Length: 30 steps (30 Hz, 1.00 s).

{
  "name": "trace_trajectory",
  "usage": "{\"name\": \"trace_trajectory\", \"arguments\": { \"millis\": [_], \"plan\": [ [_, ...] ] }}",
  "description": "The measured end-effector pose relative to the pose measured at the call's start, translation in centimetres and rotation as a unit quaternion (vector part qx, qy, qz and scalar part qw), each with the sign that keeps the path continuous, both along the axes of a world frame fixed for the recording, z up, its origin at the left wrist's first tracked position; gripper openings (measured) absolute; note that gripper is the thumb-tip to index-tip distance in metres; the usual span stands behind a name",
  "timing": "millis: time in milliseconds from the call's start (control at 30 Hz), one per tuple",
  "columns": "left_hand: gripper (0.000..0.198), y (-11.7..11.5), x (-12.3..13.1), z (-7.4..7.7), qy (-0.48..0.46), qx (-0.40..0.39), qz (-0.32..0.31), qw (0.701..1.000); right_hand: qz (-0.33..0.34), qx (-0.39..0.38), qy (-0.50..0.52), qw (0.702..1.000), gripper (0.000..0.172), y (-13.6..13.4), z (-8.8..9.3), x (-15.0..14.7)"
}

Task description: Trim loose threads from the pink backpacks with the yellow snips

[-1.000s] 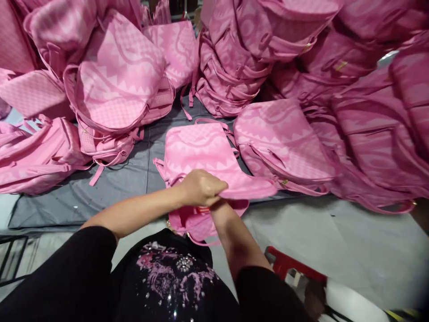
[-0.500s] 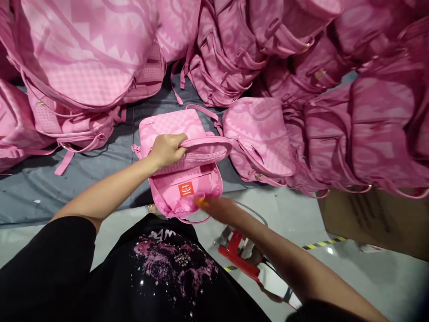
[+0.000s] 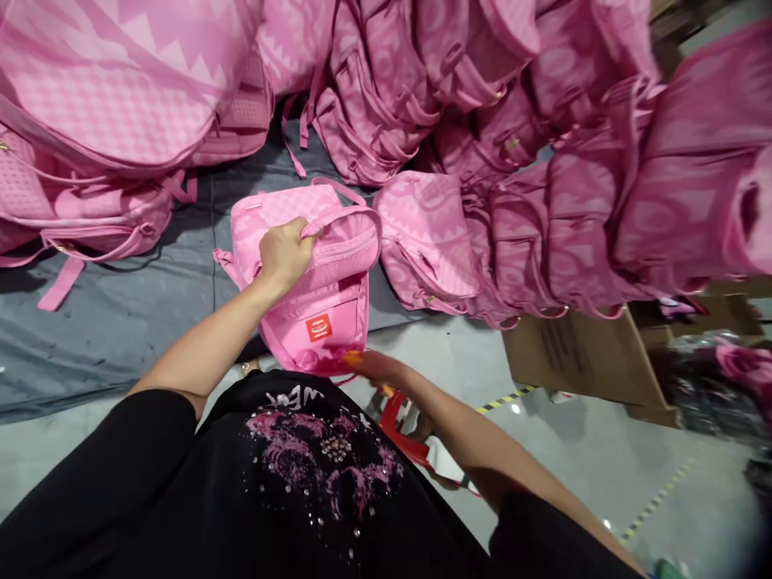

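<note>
A pink patterned backpack (image 3: 314, 273) lies on a grey mat (image 3: 121, 314) right in front of me, its front flap folded back over a mesh lining and a red label (image 3: 318, 327). My left hand (image 3: 285, 253) is closed on the edge of that flap and holds it up. At the bag's near edge my right hand (image 3: 369, 366) shows only in part; a small orange thing is at its fingertips, and its fingers are blurred.
Piles of the same pink backpacks (image 3: 482, 161) rise at the back and to the right, with more at the left (image 3: 108, 104). A flattened cardboard box (image 3: 579, 354) lies on the grey floor at right. A red stool (image 3: 404, 426) stands by my legs.
The view has swung right and down. My left hand still holds the flap, now pulled a little nearer to me. My right hand has stayed at the bag's near edge.
</note>
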<state>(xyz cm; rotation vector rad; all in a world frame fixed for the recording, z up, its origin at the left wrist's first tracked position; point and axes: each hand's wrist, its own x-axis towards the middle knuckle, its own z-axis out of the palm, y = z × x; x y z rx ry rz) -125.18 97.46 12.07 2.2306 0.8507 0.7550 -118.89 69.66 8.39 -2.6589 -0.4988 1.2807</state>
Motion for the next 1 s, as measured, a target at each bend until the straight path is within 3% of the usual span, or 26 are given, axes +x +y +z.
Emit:
{"name": "trace_trajectory", "arguments": {
  "millis": [100, 200, 267, 367, 467, 567, 700, 867, 1000],
  "plan": [
    [0.022, -1.0, 0.7, 0.2, 0.006, 0.004, -0.038, 0.999, -0.137, 0.070, 0.124, 0.980, 0.044, -0.3, -1.0, -2.0],
    [0.021, -2.1, 0.6, 0.8, 0.005, 0.034, -0.098, 0.995, -0.288, 0.175, 0.202, 0.919, 0.052, 0.7, -2.6, -1.8],
    [0.022, -2.6, 0.3, 1.2, 0.007, 0.053, -0.138, 0.989, -0.335, 0.253, 0.239, 0.875, 0.058, 1.7, -4.0, -1.6],
    [0.021, -2.9, 0.1, 1.6, 0.010, 0.071, -0.186, 0.980, -0.412, 0.371, 0.301, 0.776, 0.060, 3.1, -6.3, -2.4],
    [0.020, -2.7, 0.1, 1.7, -0.002, 0.078, -0.207, 0.975, -0.440, 0.412, 0.335, 0.724, 0.055, 3.6, -7.7, -3.5],
    [0.020, -2.5, 0.4, 1.6, -0.013, 0.079, -0.227, 0.971, -0.435, 0.399, 0.364, 0.721, 0.056, 2.9, -8.0, -4.1],
    [0.020, -2.2, 0.9, 1.5, -0.030, 0.084, -0.216, 0.972, -0.406, 0.355, 0.378, 0.752, 0.059, 2.2, -7.5, -4.6],
    [0.019, -1.9, 1.4, 1.3, -0.044, 0.108, -0.256, 0.960, -0.400, 0.366, 0.389, 0.744, 0.056, 3.6, -7.7, -5.1],
    [0.020, -1.8, 1.5, 1.1, -0.046, 0.126, -0.288, 0.948, -0.441, 0.382, 0.286, 0.760, 0.052, 5.5, -7.8, -4.2]
  ]
}}
